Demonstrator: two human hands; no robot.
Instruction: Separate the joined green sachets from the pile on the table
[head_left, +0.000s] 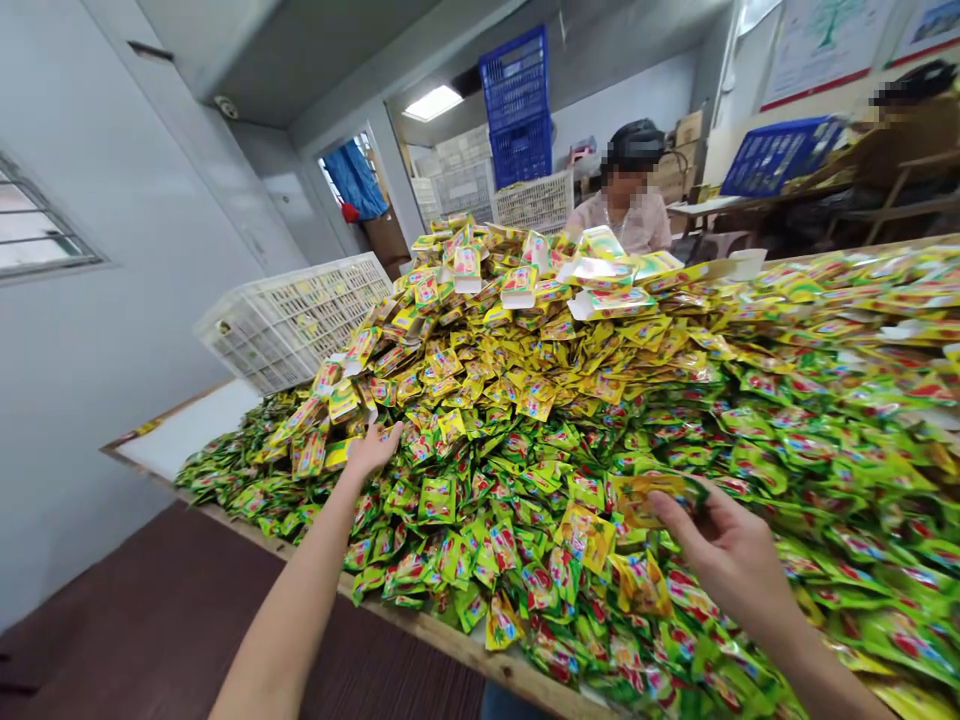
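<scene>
A huge heap of small yellow and green sachets point(570, 400) covers a wooden table point(465, 645). My left hand point(371, 450) reaches far into the left side of the heap, fingers bent down onto the yellow sachets there; whether it grips one is hidden. My right hand point(720, 545) is raised over the near green sachets and pinches a small bunch of sachets point(656, 495) between thumb and fingers. Small open cartons point(517, 285) lie on top of the heap.
A white plastic crate point(289, 315) stands at the table's far left, beside a bare white patch point(191, 425). A person sits behind the heap point(626, 205); another is at the right point(907, 130). Blue crates point(517, 105) are stacked at the back.
</scene>
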